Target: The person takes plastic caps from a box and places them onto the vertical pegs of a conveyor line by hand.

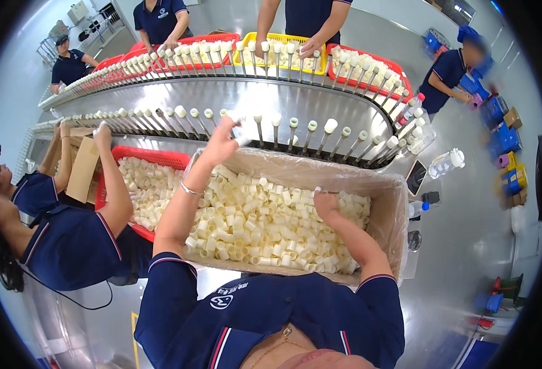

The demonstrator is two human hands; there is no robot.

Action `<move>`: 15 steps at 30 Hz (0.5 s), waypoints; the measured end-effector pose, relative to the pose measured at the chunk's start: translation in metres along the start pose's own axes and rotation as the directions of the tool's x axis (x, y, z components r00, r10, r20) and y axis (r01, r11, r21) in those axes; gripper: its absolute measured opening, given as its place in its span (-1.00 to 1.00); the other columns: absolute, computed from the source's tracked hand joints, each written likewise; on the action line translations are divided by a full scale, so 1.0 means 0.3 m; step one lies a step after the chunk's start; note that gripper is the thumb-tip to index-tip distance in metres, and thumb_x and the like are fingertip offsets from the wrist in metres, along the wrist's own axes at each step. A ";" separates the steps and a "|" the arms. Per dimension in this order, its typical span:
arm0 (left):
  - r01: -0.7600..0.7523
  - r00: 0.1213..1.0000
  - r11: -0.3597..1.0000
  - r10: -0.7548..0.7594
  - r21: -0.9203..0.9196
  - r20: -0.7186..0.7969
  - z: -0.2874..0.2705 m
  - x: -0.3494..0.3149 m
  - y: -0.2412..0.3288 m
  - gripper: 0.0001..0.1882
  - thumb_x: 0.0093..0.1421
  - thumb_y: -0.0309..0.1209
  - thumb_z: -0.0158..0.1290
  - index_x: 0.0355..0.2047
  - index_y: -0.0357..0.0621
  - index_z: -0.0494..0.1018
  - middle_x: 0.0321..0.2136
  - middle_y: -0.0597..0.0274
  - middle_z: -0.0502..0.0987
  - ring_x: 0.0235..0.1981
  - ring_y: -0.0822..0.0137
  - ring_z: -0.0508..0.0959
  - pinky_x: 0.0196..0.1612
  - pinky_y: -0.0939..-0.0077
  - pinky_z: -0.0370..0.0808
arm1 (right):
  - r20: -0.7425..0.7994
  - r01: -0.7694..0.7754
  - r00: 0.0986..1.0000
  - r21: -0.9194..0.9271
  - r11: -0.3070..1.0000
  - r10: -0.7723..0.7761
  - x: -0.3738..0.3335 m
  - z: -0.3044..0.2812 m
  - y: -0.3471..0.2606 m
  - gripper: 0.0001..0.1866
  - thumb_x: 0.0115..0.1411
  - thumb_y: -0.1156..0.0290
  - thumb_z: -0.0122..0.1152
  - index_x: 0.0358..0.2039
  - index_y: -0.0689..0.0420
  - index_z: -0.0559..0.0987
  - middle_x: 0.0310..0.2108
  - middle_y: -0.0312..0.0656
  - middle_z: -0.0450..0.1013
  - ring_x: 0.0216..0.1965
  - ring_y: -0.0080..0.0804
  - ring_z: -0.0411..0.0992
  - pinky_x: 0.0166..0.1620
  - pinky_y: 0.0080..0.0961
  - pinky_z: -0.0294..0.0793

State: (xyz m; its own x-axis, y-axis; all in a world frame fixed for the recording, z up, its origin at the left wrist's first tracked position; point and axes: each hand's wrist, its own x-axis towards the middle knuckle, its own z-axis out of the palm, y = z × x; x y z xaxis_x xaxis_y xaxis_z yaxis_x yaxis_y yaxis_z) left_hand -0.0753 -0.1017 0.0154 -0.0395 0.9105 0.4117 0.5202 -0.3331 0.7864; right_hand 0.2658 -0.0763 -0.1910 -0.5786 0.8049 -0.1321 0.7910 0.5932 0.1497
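My left hand [220, 146] is raised at the near row of upright metal rods [260, 130]. Its fingertips are smeared by motion, and a blurred white plastic cap [243, 141] shows at them. Down in the large lined cardboard box [386, 227], my right hand [327, 205] is closed, pinching a small white cap [318, 189] just over the pile. Loose cream-white plastic caps [265, 230], short and tube-shaped, fill most of the box. Many rods carry a white cap [330, 125] on top.
The rods ring a shiny metal table [246, 98]. Red baskets [182, 158] and a yellow basket [320, 64] of caps stand around it. Co-workers sit at my left and across. At the right lie a phone [416, 177], a clear jug [447, 162] and bottles [417, 209].
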 end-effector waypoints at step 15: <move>0.017 0.977 0.753 -0.151 0.657 0.148 0.036 0.273 -0.069 -0.84 -0.12 -0.53 0.07 -0.43 -0.21 0.47 -0.42 0.00 0.51 -0.31 -0.04 0.49 -0.23 0.18 0.43 | 0.263 0.169 0.937 0.232 0.958 -0.229 -0.047 -0.068 0.085 -0.78 0.13 0.39 0.08 -0.25 0.20 0.55 -0.26 0.05 0.47 -0.20 -0.31 0.50 -0.25 -0.38 0.49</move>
State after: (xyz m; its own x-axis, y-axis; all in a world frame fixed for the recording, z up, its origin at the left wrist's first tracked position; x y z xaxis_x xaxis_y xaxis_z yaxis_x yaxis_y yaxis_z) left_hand -0.0803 -0.0175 0.0279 0.0090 0.9765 0.2154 0.9521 -0.0742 0.2967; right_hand 0.2901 -0.0723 -0.1654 -0.6710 0.6140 -0.4156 0.7062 0.7000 -0.1061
